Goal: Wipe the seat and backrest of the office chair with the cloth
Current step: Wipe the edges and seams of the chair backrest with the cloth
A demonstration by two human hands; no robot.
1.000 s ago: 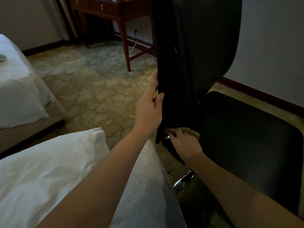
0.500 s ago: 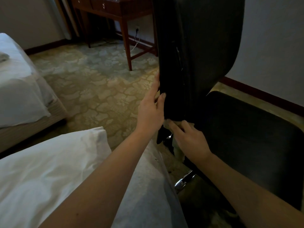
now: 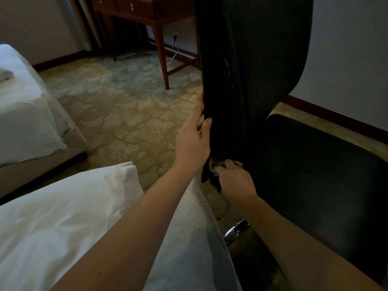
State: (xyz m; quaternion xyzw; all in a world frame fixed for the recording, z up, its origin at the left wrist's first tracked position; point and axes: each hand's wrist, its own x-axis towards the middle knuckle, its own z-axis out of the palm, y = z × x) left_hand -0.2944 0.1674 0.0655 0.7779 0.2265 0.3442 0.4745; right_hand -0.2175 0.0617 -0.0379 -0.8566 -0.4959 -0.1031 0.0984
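The black office chair stands to my right, its tall backrest (image 3: 252, 70) seen almost edge-on and its wide seat (image 3: 315, 175) lower right. My left hand (image 3: 194, 139) grips the near edge of the backrest, thumb on the front face and fingers behind. My right hand (image 3: 233, 179) holds a crumpled tan cloth (image 3: 214, 163) against the bottom of the backrest, where it meets the seat. Most of the cloth is hidden under my fingers.
A white pillow (image 3: 73, 217) on a bed lies under my left arm. Another bed (image 3: 25, 114) is at the left. A wooden desk (image 3: 147, 11) stands at the back on patterned carpet (image 3: 126, 114). The chair's chrome base (image 3: 236, 229) shows below the seat.
My right hand with the cloth slid up the backrest's lower edge, then came back down to its bottom. My left hand kept its grip on the backrest edge.
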